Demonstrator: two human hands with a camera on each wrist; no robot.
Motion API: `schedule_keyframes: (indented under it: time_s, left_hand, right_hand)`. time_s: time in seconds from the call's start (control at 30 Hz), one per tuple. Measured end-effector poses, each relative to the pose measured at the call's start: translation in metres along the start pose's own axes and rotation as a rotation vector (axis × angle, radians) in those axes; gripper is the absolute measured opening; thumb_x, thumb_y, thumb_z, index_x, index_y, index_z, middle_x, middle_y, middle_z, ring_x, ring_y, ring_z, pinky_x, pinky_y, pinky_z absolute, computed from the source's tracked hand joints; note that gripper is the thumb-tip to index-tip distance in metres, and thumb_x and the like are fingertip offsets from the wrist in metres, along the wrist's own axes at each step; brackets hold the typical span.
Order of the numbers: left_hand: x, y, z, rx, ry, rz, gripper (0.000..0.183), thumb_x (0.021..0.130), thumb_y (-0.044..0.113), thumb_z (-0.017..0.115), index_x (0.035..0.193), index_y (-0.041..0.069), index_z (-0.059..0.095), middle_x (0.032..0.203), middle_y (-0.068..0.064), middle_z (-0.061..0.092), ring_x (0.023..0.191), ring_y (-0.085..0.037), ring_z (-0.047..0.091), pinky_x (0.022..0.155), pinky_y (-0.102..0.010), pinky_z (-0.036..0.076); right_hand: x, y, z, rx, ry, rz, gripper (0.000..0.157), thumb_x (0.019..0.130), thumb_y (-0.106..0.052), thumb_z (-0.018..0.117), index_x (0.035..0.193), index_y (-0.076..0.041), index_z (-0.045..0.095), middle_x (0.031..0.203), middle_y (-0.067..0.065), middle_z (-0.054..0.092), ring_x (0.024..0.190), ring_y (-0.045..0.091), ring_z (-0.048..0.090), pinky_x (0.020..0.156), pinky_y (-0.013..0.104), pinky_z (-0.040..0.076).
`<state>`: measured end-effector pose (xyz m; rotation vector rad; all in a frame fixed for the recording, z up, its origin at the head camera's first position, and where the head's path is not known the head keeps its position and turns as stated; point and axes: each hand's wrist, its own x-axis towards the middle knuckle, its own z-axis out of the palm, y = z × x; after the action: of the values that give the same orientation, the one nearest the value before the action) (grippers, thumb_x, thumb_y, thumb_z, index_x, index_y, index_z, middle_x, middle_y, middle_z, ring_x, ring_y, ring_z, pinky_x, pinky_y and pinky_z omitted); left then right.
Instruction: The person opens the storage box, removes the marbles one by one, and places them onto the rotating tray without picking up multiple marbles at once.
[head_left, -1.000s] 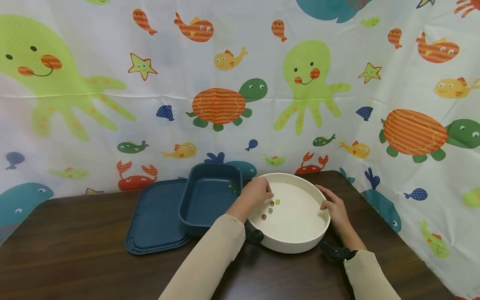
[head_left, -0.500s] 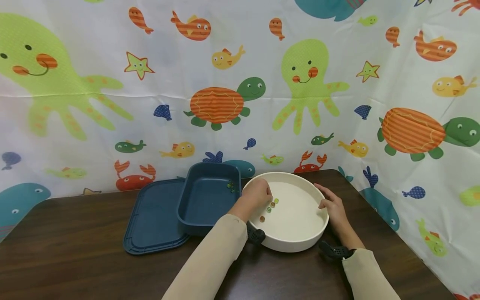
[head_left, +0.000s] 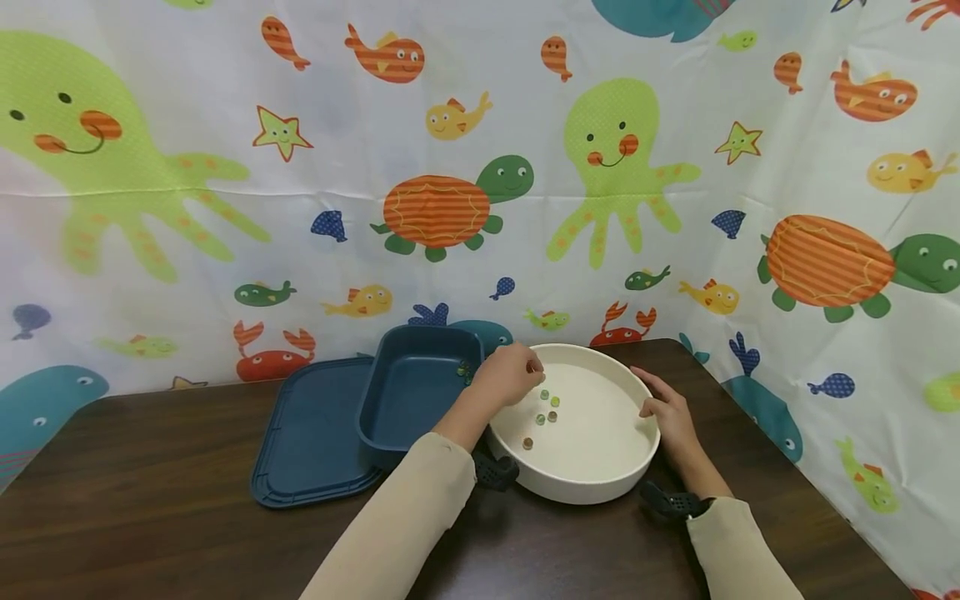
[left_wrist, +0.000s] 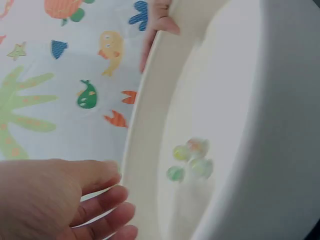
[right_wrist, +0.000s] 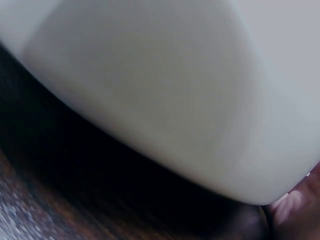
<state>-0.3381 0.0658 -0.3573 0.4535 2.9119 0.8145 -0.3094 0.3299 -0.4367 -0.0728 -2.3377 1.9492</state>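
Observation:
A round white bowl [head_left: 600, 433] stands on the table, with several glass marbles [head_left: 541, 419] on its floor. My left hand [head_left: 502, 375] is over the bowl's left rim, its thumb and fingers bent close together. In the left wrist view its fingertips [left_wrist: 117, 197] are beside the rim, apart from the green, yellow and orange marbles [left_wrist: 201, 168]; I cannot tell whether a marble is between them. My right hand [head_left: 670, 417] grips the bowl's right rim, thumb inside and fingers outside. Bowl wall [right_wrist: 165, 100] fills most of the right wrist view.
Left of the bowl stands a dark blue rectangular container [head_left: 412, 400] with a few marbles [head_left: 464, 369] at its right side. A blue lid [head_left: 315, 442] lies beside it on the brown table [head_left: 150, 500]. A sea-animal curtain [head_left: 450, 300] hangs behind.
My left hand has lifted from the bowl's floor and moved up to the rim, uncovering a green marble. A brown marble has shifted slightly. My right hand has stayed on the rim.

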Motion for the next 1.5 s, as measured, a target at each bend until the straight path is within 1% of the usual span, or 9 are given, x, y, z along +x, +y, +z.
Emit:
schedule_keyframes:
  time_s: [0.2,0.37,0.53,0.67,0.83,1.07,1.13,1.27,1.5]
  left_hand:
    - [-0.006,-0.019,-0.021,-0.029,0.120,-0.010,0.020,0.095,0.023,0.058,0.106,0.015,0.071,0.098,-0.002,0.068,0.077,-0.015,0.060,0.066,-0.030,0.050]
    - [-0.010,-0.041,-0.032,-0.042,0.200,-0.077,0.019,0.095,0.022,0.058,0.104,0.014,0.072,0.096,-0.003,0.069,0.075,-0.017,0.061,0.065,-0.031,0.051]
    - [-0.014,-0.058,-0.038,-0.070,0.235,-0.156,0.017,0.095,0.018,0.058,0.105,0.013,0.072,0.099,-0.005,0.070,0.080,-0.020,0.062,0.069,-0.036,0.053]
    - [-0.014,-0.070,-0.036,-0.079,0.209,-0.198,0.018,0.094,0.014,0.058,0.105,0.011,0.072,0.103,-0.008,0.070,0.083,-0.021,0.063,0.074,-0.038,0.054]
    - [-0.013,-0.082,-0.032,-0.053,0.156,-0.214,0.017,0.092,0.014,0.060,0.103,0.009,0.072,0.103,-0.008,0.070,0.082,-0.020,0.062,0.072,-0.036,0.054]
    - [-0.012,-0.091,-0.028,-0.021,0.013,-0.226,0.020,0.090,0.011,0.058,0.105,0.007,0.072,0.104,-0.010,0.069,0.080,-0.021,0.062,0.071,-0.035,0.053]
    - [-0.013,-0.090,-0.027,0.004,-0.004,-0.223,0.021,0.088,0.009,0.058,0.104,0.006,0.072,0.101,-0.010,0.069,0.079,-0.020,0.061,0.071,-0.035,0.053]
    - [-0.013,-0.089,-0.025,0.028,0.001,-0.225,0.022,0.087,0.009,0.058,0.103,0.006,0.073,0.102,-0.010,0.070,0.081,-0.021,0.062,0.074,-0.037,0.053]
    - [-0.010,-0.092,-0.021,0.013,0.008,-0.277,0.022,0.090,0.013,0.060,0.109,0.005,0.067,0.106,-0.011,0.067,0.086,-0.024,0.061,0.077,-0.040,0.053]
  right_hand:
    - [-0.001,-0.002,0.000,-0.012,0.004,-0.003,0.068,0.079,0.008,0.039,0.143,-0.011,0.045,0.150,0.009,0.039,0.127,0.027,0.045,0.083,0.012,0.043]
    - [-0.001,-0.002,0.001,-0.025,0.004,-0.007,0.068,0.078,0.008,0.039,0.143,-0.011,0.045,0.151,0.010,0.039,0.127,0.028,0.045,0.082,0.012,0.044]
    - [0.000,-0.001,0.001,-0.023,0.002,0.000,0.068,0.078,0.007,0.039,0.143,-0.011,0.044,0.151,0.009,0.038,0.127,0.027,0.045,0.081,0.010,0.044]
    - [-0.001,0.000,0.001,-0.016,0.005,0.003,0.068,0.078,0.007,0.039,0.143,-0.010,0.044,0.151,0.009,0.039,0.127,0.027,0.044,0.080,0.010,0.044]
    - [-0.001,-0.001,0.002,-0.013,-0.003,-0.006,0.068,0.078,0.008,0.039,0.143,-0.009,0.044,0.151,0.011,0.038,0.127,0.027,0.044,0.082,0.011,0.045]
    - [-0.001,-0.001,0.003,-0.020,0.003,-0.019,0.068,0.077,0.007,0.039,0.143,-0.009,0.044,0.151,0.011,0.038,0.125,0.027,0.045,0.081,0.011,0.045]
    - [0.000,-0.001,0.003,-0.018,0.000,-0.019,0.068,0.078,0.007,0.038,0.143,-0.009,0.043,0.151,0.011,0.037,0.127,0.027,0.044,0.081,0.010,0.044]
    - [-0.001,0.000,0.002,-0.020,0.004,-0.015,0.067,0.078,0.007,0.038,0.143,-0.009,0.043,0.151,0.011,0.038,0.128,0.027,0.044,0.082,0.010,0.044]
    - [-0.002,-0.002,0.002,-0.014,-0.001,-0.014,0.067,0.079,0.008,0.038,0.143,-0.009,0.044,0.151,0.010,0.038,0.126,0.027,0.044,0.082,0.010,0.044]
